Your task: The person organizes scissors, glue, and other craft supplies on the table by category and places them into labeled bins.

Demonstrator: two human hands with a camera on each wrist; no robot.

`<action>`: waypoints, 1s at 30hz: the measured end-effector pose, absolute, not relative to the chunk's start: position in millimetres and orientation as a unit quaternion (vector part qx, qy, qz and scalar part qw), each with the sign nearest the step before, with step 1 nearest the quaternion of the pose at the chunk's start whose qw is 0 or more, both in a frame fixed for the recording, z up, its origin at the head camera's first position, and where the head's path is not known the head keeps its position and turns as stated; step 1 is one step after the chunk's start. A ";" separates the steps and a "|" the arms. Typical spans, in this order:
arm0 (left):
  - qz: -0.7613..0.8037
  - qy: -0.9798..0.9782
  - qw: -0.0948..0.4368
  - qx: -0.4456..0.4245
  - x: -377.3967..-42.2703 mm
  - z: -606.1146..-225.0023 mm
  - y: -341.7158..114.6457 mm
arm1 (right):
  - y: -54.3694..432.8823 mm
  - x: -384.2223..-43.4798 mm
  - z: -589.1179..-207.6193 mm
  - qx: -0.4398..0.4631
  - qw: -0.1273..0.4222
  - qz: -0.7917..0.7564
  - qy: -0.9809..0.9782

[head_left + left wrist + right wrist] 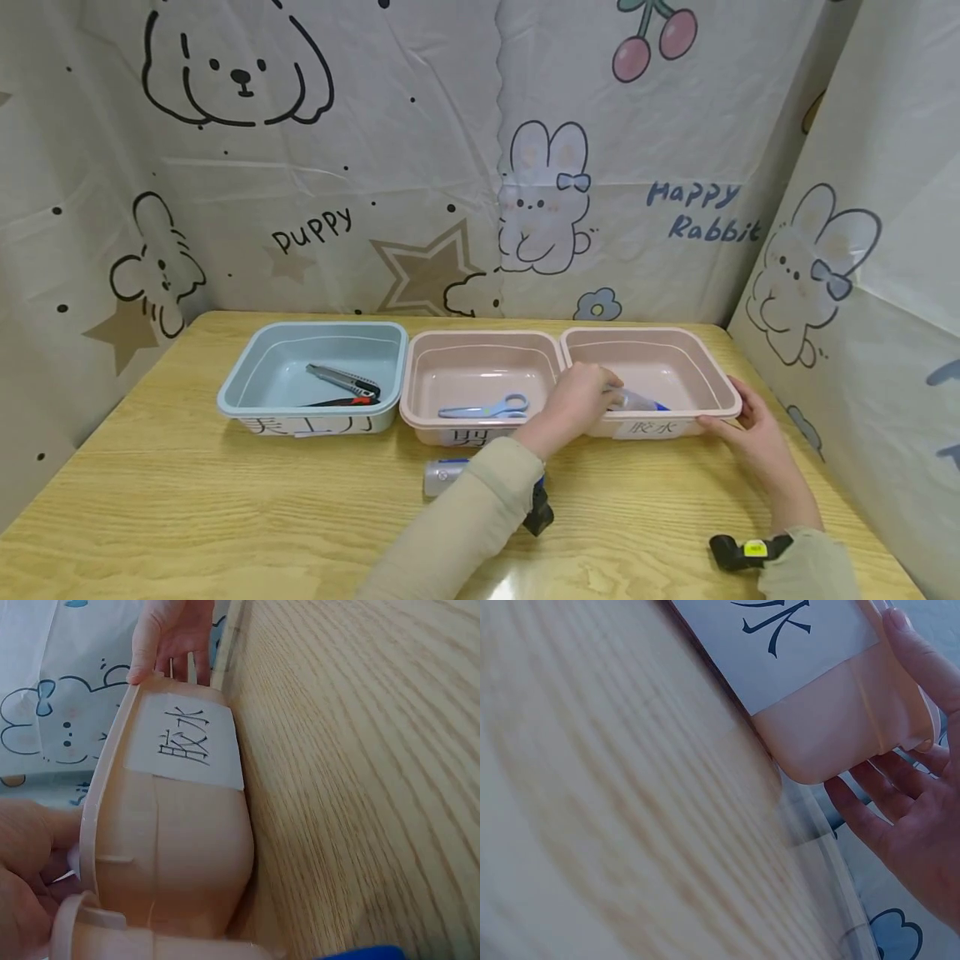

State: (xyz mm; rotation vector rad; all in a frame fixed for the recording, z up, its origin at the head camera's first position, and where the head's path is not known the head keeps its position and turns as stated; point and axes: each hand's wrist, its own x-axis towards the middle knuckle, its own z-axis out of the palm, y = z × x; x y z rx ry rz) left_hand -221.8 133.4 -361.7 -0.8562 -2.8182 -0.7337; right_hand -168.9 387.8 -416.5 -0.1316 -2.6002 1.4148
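Observation:
My left hand (577,398) reaches over the front left corner of the right-hand pink bin (652,332). Its fingers hold one end of a clear glue bottle (633,402) with a blue tip, low inside that bin; the hand covers the bottle's other end. At the bin's right end, my right hand (757,433) grips the rim, its thumb (911,637) at the front and its other fingers along the end wall. A white handwritten label (184,742) is stuck to the bin's front.
The middle pink bin (480,336) holds blue scissors (491,408). Two utility knives, one a grey knife (341,380), lie in the blue bin (330,327) at left. A clear bottle (444,477) lies on the table, partly behind my left sleeve. Printed cloth walls enclose the table.

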 end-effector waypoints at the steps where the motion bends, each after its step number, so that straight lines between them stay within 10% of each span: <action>1: -0.243 -0.926 0.057 -0.282 -221.4 -361.0 133.1 | 387.4 -169.4 -416.4 -0.042 0.089 0.477 -0.873; 30: -0.087 -0.920 0.044 -0.378 -144.2 -356.3 -4.3 | 388.3 -171.1 -418.9 -0.038 0.095 0.483 -0.870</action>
